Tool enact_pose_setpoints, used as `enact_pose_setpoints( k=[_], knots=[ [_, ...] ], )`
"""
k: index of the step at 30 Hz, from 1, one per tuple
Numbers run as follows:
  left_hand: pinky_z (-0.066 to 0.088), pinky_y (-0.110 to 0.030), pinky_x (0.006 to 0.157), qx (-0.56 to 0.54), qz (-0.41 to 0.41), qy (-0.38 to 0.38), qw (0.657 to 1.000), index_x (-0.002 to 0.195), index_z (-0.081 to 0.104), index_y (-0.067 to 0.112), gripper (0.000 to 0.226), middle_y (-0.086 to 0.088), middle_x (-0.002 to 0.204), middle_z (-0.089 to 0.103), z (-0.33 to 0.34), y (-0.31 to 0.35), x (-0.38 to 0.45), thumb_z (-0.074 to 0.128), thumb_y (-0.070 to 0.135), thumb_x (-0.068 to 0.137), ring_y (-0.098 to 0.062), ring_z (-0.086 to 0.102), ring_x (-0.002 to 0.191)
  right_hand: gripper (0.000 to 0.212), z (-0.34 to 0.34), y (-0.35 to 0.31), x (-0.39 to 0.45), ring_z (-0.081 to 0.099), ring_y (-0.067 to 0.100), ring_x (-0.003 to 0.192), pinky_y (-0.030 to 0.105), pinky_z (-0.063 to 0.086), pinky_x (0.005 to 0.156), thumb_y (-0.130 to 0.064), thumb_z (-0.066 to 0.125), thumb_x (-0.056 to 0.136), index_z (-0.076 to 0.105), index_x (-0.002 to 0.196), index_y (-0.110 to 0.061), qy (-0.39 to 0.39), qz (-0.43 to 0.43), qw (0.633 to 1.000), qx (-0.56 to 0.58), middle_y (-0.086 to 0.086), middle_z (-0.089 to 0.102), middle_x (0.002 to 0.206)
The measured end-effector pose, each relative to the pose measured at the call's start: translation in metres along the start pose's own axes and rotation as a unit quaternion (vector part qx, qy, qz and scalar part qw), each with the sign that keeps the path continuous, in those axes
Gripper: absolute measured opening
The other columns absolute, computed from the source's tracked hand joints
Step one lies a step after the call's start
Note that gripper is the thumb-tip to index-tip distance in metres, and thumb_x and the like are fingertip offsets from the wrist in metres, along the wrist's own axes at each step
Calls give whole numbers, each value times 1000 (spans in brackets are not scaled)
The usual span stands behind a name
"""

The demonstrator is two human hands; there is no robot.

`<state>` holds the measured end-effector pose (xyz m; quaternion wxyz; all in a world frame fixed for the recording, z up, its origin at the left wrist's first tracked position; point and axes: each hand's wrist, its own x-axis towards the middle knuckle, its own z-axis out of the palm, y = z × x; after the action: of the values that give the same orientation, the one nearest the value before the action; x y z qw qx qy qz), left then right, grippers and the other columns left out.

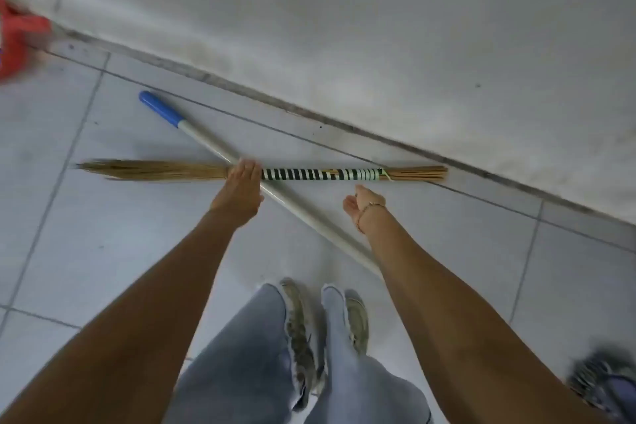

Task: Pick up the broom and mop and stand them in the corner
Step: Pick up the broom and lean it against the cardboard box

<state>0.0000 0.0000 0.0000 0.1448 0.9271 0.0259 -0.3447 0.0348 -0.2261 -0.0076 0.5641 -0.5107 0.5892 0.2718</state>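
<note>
A stick broom with a black-and-white striped binding lies flat on the tiled floor, its thin bristle tips pointing left. A mop with a white pole and a blue grip end lies crossed with the broom; its head shows blurred at the lower right. My left hand reaches down, fingers together, right over where the two cross; whether it touches is unclear. My right hand hangs loosely curled just below the broom's binding and holds nothing.
A grey wall runs diagonally behind the broom, meeting the floor along a dark seam. A red object sits blurred at the far left by the wall. My legs in jeans and shoes stand below the mop pole.
</note>
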Motion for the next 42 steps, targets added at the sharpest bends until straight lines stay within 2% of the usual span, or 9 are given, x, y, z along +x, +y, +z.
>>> enact_pose_setpoints(
  k=[3, 5, 7, 10, 17, 22, 28, 38, 42],
  knots=[
    [-2, -42, 120, 35, 5, 11, 999, 147, -4, 0, 77, -19, 159, -6, 36, -11, 56, 49, 19, 94, -33, -11, 147, 46, 28, 2, 56, 43, 13, 56, 20, 44, 58, -33, 45, 95, 43, 131, -5, -14, -24, 1000, 7, 5, 47, 69],
    [1, -43, 121, 62, 21, -7, 998, 147, 5, 1, 76, -22, 158, 3, 57, -13, 80, 53, 19, 91, -35, -5, 147, 47, 43, 1, 81, 59, 21, 79, 30, 51, 72, -32, 47, 94, 42, 132, -5, -18, -34, 999, 29, 11, 62, 98],
    [18, -44, 120, 98, 14, -16, 995, 141, 23, 2, 65, -22, 150, 28, 70, -12, 89, 58, 11, 88, -36, 18, 144, 47, 49, 1, 102, 60, 29, 104, 46, 50, 87, -27, 51, 93, 40, 134, -7, -24, -16, 999, 44, 15, 57, 125],
    [49, -43, 93, 110, -23, 0, 994, 128, 37, 3, 45, -19, 120, 57, 55, 3, 82, 54, 0, 86, -35, 56, 115, 49, 46, -8, 98, 50, 36, 122, 56, 44, 100, -17, 50, 94, 33, 138, -6, -48, 9, 993, 108, 20, 47, 137],
    [52, -40, 85, 112, 17, 23, 993, 117, 46, 5, 41, -14, 113, 58, -54, 51, -47, 59, -7, 80, -30, 57, 106, 45, -26, -32, -69, 60, 36, 108, 57, 52, 89, -18, 59, 90, 39, 127, -1, -49, -35, 980, 189, 21, 57, 109],
    [52, -39, 75, 96, 28, 27, 995, 116, 47, 7, 30, -14, 109, 60, -186, 135, -188, 52, -2, 87, -31, 62, 97, 46, -113, -77, -274, 62, 32, 109, 46, 58, 82, -26, 61, 88, 44, 125, -5, -42, -117, 974, 187, 17, 56, 126],
    [51, -45, 78, 12, 63, 45, 997, 114, 52, 9, 29, -18, 105, 64, -265, 223, -307, 50, 3, 86, -37, 62, 95, 50, -206, -101, -446, 55, 25, 101, 43, 59, 76, -26, 59, 90, 39, 130, -5, 34, -254, 948, 191, 5, 50, 108],
    [50, -38, 79, -36, 202, -35, 978, 97, 62, 9, 29, -13, 96, 70, -247, 305, -441, 74, 16, 71, -30, 63, 93, 30, -354, -28, -572, 59, 12, 71, 50, 58, 77, -30, 68, 82, 50, 96, -11, 89, -362, 900, 226, -4, 58, 74],
    [48, -36, 79, 10, 252, -60, 966, 96, 64, 6, 28, -13, 96, 71, -217, 351, -478, 73, 18, 72, -29, 63, 94, 28, -422, 10, -586, 61, 23, 83, 55, 56, 82, -35, 67, 82, 51, 94, -17, 131, -386, 882, 236, -8, 58, 76]
  ],
)
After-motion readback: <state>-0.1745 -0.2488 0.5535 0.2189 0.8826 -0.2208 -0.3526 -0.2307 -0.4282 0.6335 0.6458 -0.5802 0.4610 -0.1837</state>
